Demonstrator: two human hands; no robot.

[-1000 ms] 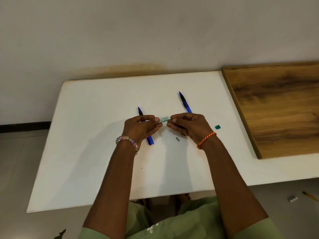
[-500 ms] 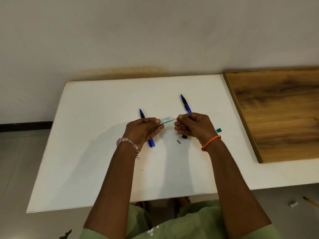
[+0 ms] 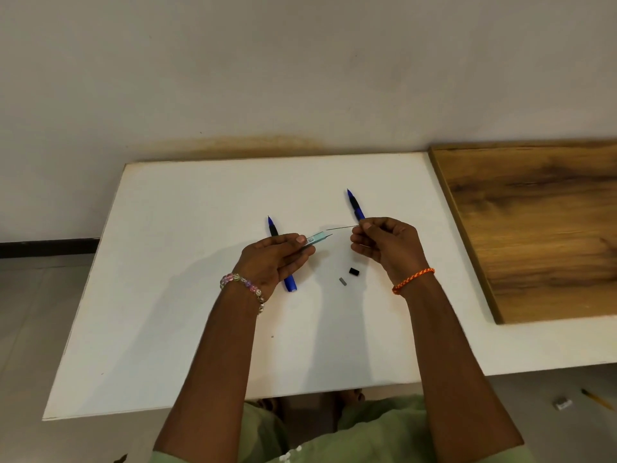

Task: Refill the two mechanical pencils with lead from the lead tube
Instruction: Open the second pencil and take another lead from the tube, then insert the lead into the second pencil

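My left hand [image 3: 273,259] holds a pale green lead tube [image 3: 316,237] pointing right, its open end free. My right hand [image 3: 387,243] pinches a thin grey lead [image 3: 344,227] that sticks out leftward, clear of the tube. Two blue mechanical pencils lie on the white table [image 3: 167,295]: the left pencil [image 3: 289,282] runs under my left hand, and the right pencil [image 3: 355,207] disappears behind my right hand. A small black cap [image 3: 354,271] and a small grey piece [image 3: 342,281] lie between my hands.
A wooden board [image 3: 534,235] covers the table's right side. The wall stands close behind the table. On the floor at lower right lie a small grey item [image 3: 563,404] and a yellow pencil [image 3: 597,399].
My right hand has pulled away to the right, drawing a lead out of the tube until it is free. The black cap, hidden before, now shows on the table.
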